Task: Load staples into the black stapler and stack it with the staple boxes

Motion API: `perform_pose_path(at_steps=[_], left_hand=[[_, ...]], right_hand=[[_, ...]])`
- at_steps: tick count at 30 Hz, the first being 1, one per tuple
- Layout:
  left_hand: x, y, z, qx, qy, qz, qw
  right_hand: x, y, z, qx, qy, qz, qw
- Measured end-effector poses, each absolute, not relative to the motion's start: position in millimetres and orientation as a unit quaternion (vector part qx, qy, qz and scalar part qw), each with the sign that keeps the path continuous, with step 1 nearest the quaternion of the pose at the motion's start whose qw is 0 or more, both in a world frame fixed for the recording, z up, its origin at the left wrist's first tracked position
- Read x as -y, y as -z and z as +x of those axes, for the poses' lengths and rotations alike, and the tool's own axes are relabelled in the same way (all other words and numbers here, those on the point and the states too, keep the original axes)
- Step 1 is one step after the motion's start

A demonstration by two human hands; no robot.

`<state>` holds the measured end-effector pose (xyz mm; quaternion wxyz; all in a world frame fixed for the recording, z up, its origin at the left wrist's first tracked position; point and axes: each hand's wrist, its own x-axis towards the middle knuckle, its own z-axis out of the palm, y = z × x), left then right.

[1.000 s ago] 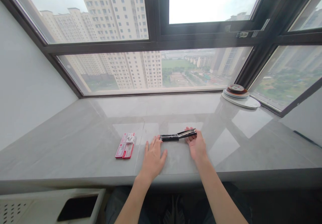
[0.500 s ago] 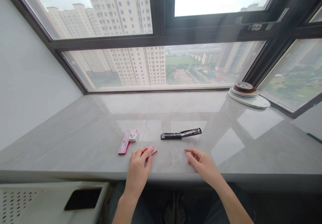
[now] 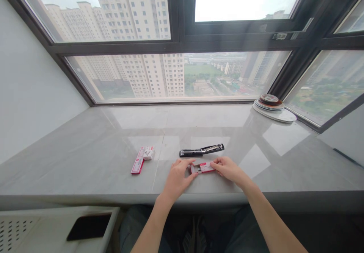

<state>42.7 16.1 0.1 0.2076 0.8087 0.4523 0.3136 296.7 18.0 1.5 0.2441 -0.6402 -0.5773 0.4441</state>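
Note:
A small red-and-white staple box (image 3: 205,166) lies on the stone sill between my hands, its tray partly slid out on the left side. My left hand (image 3: 179,175) grips that left end between thumb and fingers. At the opposite end, my right hand (image 3: 226,168) pinches the box with its fingers closed. Just behind them lies a black stapler (image 3: 191,153), folded open with its metal magazine exposed. Off to the left, a white box (image 3: 148,153) with a small picture sits against a pink-and-white box (image 3: 138,165).
A stack of plates (image 3: 271,107) stands in the far right corner by the window. Below the front edge of the sill (image 3: 85,169), at left, a white perforated surface (image 3: 42,230) holds a dark phone-like slab (image 3: 89,227).
My left hand has moved right, bringing the staple box toward the middle. My right hand has closed on its other end, and the box's tray now shows partly pulled out.

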Motion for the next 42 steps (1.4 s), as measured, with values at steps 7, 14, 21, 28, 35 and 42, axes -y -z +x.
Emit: perform_pose_path(at_steps=[7,14,21,28,35,42], left_hand=[[-14,2,41,-0.460,-0.316,0.805,0.202],[-13,2,39,-0.460,-0.317,0.801,0.213],[-15,6,38,-0.455,-0.332,0.795,0.226],[-17,7,41,-0.489,-0.351,0.769,0.216],[-14,14,61,-0.512,-0.342,0.746,0.253],[-54,8,30,-0.582,-0.352,0.723,0.118]], right_hand=[[-14,-30,282,0.704,-0.200,-0.651,0.202],[-36,-45,238,0.807,-0.112,-0.572,0.090],[-31,-31,275,0.797,-0.220,-0.520,0.214],[-7,-10,308,0.736,-0.256,-0.572,0.258],[1,-16,285,0.764,-0.226,-0.557,0.233],[5,-21,267,0.791,-0.201,-0.529,0.233]])
